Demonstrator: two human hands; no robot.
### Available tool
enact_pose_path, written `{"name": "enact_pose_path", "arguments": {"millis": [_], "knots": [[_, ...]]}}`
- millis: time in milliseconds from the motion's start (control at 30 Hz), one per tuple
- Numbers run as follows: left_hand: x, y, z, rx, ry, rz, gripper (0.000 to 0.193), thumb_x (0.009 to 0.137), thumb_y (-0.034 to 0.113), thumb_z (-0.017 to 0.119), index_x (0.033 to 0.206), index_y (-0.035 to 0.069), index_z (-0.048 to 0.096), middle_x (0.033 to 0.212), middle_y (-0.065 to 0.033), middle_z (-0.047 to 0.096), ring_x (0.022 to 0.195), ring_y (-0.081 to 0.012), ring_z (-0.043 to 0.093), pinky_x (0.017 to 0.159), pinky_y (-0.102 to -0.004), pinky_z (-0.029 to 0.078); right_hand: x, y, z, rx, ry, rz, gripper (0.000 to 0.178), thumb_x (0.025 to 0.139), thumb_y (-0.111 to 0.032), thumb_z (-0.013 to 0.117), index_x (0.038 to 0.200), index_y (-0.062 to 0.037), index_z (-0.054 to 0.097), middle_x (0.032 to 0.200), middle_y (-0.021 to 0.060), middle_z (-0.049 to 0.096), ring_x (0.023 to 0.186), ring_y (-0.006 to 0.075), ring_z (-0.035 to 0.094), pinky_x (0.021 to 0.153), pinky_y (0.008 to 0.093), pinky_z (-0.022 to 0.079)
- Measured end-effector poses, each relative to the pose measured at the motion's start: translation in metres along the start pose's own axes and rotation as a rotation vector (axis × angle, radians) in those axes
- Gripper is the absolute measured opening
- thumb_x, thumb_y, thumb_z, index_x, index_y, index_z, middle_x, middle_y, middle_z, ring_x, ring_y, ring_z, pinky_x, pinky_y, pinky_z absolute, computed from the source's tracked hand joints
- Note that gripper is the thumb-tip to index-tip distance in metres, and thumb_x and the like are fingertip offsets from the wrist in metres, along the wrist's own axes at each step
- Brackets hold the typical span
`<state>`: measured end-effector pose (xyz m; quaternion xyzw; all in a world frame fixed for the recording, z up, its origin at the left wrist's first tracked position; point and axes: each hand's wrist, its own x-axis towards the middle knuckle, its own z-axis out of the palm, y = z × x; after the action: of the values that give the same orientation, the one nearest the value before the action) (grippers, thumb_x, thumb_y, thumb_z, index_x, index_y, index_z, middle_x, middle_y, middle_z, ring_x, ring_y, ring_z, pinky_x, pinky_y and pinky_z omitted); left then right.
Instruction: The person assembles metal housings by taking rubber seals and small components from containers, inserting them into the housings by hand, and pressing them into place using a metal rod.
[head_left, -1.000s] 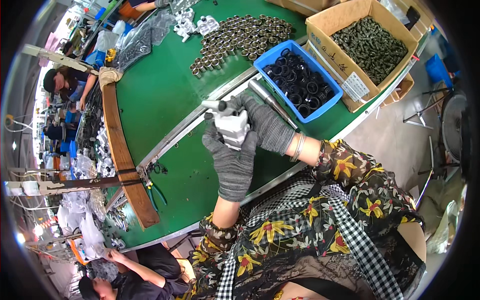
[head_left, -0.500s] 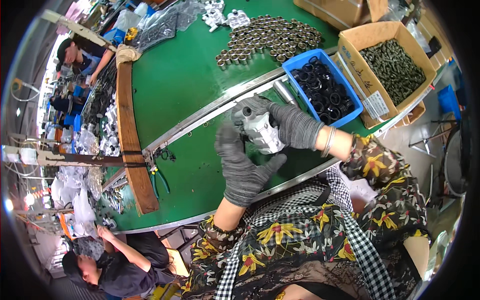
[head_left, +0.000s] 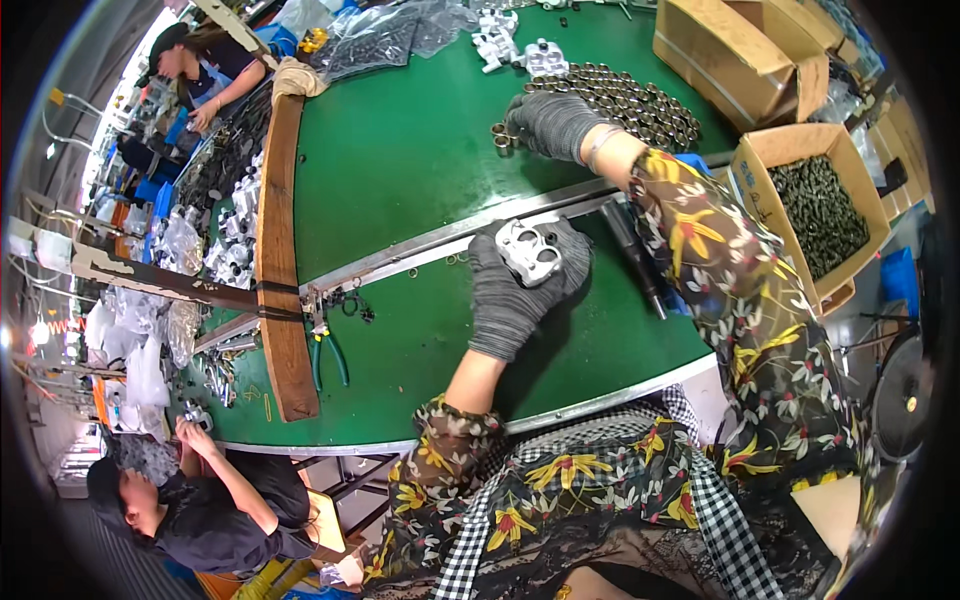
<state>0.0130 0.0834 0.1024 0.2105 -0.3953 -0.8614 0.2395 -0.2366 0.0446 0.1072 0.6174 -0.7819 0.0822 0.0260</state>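
Holding the silvery metal casting from below and around its sides, the left hand is closed on it in a grey glove, with the face that has round holes turned upward. The longer side of this casting seems to run slantwise, from far left to near right, though the glove hides part of it. Beyond this grip, farther from the body and slightly to its right, the right hand is at the short metal rings, palm down, its fingertips beside the nearest ones; whether it pinches one, I cannot tell. The rings lie in a wide group, stretched from those fingertips toward the right, so the right hand is much nearer to them than the left. Just right of the grip lies a dark steel rod, pointing toward the body. Farther right, behind the forearm, stands a cardboard box of small dark parts. To the left of the grip are pliers and a wooden board. Half a second earlier, both hands were around the casting; now the left keeps it alone, its holed face is better seen, and the right arm is stretched outward.
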Motion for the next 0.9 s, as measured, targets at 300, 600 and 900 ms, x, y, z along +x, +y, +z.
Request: {"name": "enact_pose_path", "arguments": {"millis": [300, 600, 900], "knots": [[0.011, -0.001, -0.003, -0.254, 0.073, -0.268, 0.081, 0.057, 0.021, 0.086, 0.123, 0.006, 0.04, 0.109, -0.0095, 0.051, 0.103, -0.0223, 0.051, 0.094, -0.0373, 0.044, 0.038, 0.001, 0.042, -0.266, -0.17, -0.194, 0.014, 0.078, -0.02, 0.067, 0.088, -0.0114, 0.072, 0.099, 0.0086, 0.07, 0.1, 0.0268, 0.063, 0.084, 0.0402, 0.052], [0.025, -0.006, -0.057, 1.213, 0.063, 0.412, 0.088, 0.05, 0.027, 0.091, 0.122, 0.006, 0.044, 0.111, -0.0063, 0.056, 0.104, -0.0186, 0.053, 0.099, -0.0374, 0.041, -0.01, -0.047, -0.039, 0.347, 0.271, -0.373, 0.011, 0.076, -0.023, 0.072, 0.079, -0.012, 0.071, 0.078, 0.011, 0.068, 0.073, 0.0299, 0.067, 0.066, 0.0387, 0.053], [0.049, -0.007, -0.076, 0.925, -0.19, 0.116, 0.09, 0.058, 0.012, 0.09, 0.13, 0.006, 0.036, 0.121, -0.0092, 0.057, 0.108, -0.0186, 0.058, 0.092, -0.033, 0.051, -0.109, -0.051, -0.017, 0.302, 0.002, -0.494, 0.025, 0.074, -0.013, 0.074, 0.098, -0.0103, 0.069, 0.115, 0.009, 0.063, 0.106, 0.0289, 0.058, 0.089, 0.0389, 0.049]]}}
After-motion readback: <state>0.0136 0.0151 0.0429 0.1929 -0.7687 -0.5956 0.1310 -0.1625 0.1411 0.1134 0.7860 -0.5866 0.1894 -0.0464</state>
